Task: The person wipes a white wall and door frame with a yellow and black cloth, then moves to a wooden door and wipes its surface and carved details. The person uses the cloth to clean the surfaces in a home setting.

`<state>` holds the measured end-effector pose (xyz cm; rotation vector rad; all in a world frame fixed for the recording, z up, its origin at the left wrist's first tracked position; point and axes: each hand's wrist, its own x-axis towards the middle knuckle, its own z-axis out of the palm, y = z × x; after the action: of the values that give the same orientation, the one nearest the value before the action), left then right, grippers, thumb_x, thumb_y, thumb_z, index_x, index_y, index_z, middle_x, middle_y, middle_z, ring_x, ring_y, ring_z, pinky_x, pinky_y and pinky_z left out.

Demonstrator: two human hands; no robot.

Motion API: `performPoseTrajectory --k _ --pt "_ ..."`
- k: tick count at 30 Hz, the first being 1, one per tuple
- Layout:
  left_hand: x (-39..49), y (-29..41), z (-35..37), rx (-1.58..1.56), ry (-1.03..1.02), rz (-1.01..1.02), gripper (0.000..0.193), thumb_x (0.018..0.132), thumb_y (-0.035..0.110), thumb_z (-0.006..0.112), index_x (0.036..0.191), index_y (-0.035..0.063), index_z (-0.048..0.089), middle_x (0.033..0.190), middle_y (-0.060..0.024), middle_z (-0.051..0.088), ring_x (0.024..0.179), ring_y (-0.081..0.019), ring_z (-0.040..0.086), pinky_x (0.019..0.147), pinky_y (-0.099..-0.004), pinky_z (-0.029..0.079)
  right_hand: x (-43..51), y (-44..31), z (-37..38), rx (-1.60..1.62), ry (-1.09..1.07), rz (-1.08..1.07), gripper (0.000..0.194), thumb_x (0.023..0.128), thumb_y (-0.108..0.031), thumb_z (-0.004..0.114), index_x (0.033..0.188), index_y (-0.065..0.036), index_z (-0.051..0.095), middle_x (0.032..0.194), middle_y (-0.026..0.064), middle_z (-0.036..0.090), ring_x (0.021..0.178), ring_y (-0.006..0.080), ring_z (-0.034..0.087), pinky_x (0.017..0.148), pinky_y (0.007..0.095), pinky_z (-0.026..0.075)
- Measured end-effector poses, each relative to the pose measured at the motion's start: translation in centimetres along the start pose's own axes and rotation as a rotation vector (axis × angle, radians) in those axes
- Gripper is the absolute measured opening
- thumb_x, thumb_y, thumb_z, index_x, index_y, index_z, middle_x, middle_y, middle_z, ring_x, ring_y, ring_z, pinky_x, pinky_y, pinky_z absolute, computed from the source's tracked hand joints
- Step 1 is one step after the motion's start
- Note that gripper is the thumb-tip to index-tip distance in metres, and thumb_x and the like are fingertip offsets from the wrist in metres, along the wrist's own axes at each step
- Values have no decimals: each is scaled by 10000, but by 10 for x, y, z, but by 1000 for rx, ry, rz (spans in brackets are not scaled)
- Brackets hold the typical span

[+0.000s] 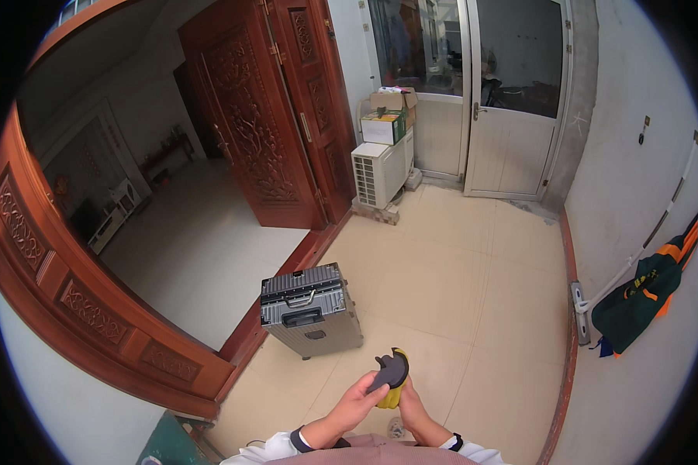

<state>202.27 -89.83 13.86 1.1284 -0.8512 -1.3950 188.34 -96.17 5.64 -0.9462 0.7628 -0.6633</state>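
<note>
My left hand (358,402) grips the dark grey flap of a small yellow and grey fabric item (393,372), whose exact kind I cannot tell. Its yellow lower part rests against my right hand (414,407), whose fingers are partly hidden behind it. Both hands are close together in front of my body, at the bottom centre. Beyond them, a silver-grey ribbed hard-shell suitcase (331,328) stands upright on the tiled floor, its handles on the top; neither hand touches it.
Left, a carved wooden door (247,116) stands open beside a raised red threshold (250,325). An outdoor air-conditioner unit (378,174) carries boxes (383,125) near a white glazed door (509,151). A flat mop (581,314) and green bag (637,305) are at the right wall.
</note>
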Motion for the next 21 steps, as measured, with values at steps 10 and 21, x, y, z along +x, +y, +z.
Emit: performPoseTrajectory --k 10,21 --pt "39 24 -20 -47 -133 -105 461 1116 290 464 1510 55 422 1343 16 550 1199 -61 481 1025 -247 407 39 1 -14 79 -56 159 585 1056 -346 515 1568 -208 269 1488 61 451 1317 218 499 1016 429 475" --pt "61 58 -109 -85 -126 109 520 1092 199 505 1549 25 330 1488 -54 470 1361 -138 436 1144 -311 359 79 -16 67 182 -97 41 508 1113 -340 399 1531 -55 362 1484 92 505 1353 214 500 1128 368 404"
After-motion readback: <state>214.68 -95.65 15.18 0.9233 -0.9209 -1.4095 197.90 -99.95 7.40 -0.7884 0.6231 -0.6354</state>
